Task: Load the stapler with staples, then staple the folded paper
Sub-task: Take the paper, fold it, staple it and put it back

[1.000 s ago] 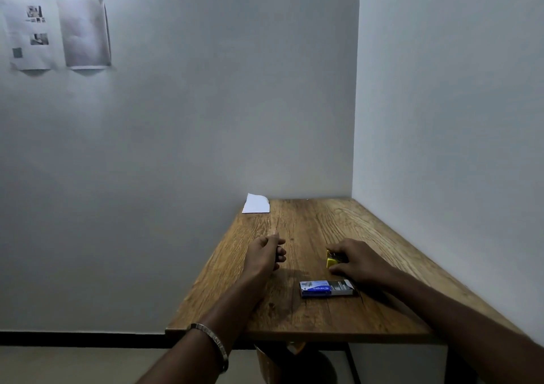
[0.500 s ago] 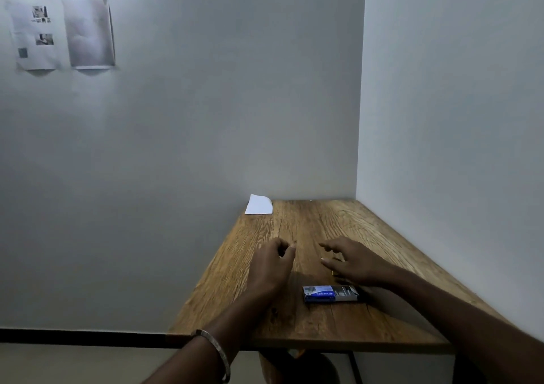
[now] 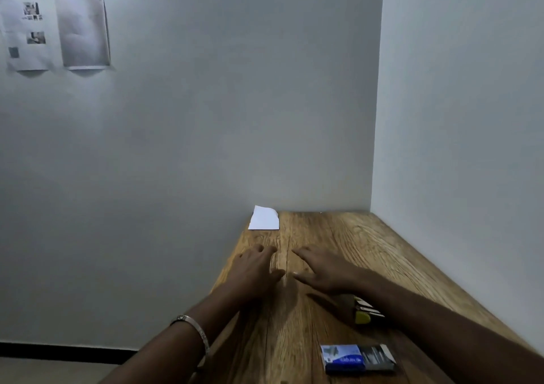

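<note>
A white folded paper lies at the far left corner of the wooden table. My left hand and my right hand stretch side by side over the table's middle, fingers extended toward the paper, holding nothing. The yellow and black stapler lies on the table under my right forearm, partly hidden. A blue box of staples with its tray slid partly out sits near the front edge.
Grey walls close the table in at the back and right. The table's left edge drops off to the floor beside my left hand. Printed sheets hang on the wall at the upper left.
My right hand has let go of the stapler and moved forward. Both hands have opened and reached farther toward the paper. The stapler now lies uncovered behind my right wrist.
</note>
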Motion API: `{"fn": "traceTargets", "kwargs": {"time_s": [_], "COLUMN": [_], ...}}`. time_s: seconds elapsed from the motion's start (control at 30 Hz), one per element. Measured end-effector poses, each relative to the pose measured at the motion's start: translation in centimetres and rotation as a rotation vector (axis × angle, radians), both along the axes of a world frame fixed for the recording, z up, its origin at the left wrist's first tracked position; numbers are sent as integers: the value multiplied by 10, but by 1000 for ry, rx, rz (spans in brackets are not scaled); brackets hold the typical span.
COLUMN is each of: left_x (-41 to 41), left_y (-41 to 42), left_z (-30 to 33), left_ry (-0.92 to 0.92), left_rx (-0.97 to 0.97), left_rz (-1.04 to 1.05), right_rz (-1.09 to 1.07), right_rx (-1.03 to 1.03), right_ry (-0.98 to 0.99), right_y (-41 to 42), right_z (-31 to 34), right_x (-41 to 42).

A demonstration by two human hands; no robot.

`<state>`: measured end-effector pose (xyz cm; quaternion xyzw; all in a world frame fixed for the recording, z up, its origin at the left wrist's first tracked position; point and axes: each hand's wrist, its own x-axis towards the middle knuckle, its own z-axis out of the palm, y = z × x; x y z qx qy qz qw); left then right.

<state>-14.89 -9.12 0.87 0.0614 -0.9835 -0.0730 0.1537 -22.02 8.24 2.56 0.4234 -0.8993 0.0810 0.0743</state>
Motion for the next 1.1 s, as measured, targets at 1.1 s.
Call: {"fn": "traceTargets", "kwargs": {"time_s": [1.1], "left_x": [-207], "left_y": [-133], "left_z": [-18], "left_ry": [-201], "left_rx": [-83], "left_rz": [80], "right_rz": [-108], "right_rx": [118], "right_ry": [-151], "right_y": [-172], "right_z": [-33], "right_x": [-205]}}
